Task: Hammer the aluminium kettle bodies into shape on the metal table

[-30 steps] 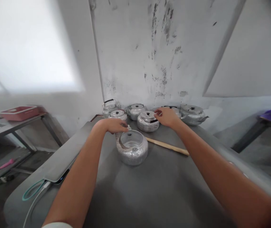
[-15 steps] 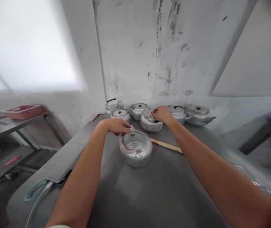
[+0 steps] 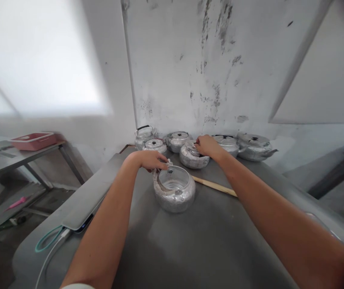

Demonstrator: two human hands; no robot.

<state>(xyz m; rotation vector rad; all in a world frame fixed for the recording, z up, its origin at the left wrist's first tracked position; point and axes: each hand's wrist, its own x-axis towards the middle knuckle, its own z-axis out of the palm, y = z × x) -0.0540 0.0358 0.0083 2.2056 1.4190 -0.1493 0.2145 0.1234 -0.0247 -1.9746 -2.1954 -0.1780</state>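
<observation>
— Left hand point(image 3: 154, 160), how does it grip?
— Half curled at the back rim of the open kettle point(image 3: 175, 200), on the table point(image 3: 208, 245), likely to steady it. Beyond, my right hand point(image 3: 206, 146) bends half closed over the lid point(image 3: 191, 148) of another kettle point(image 3: 193, 162), likely for its hidden knob; whether either has hold, I cannot tell
— Since a second ago?
— That knob showed; now my right hand covers it

Stick point(image 3: 216, 186) right of nearest kettle point(image 3: 175, 201)
</observation>
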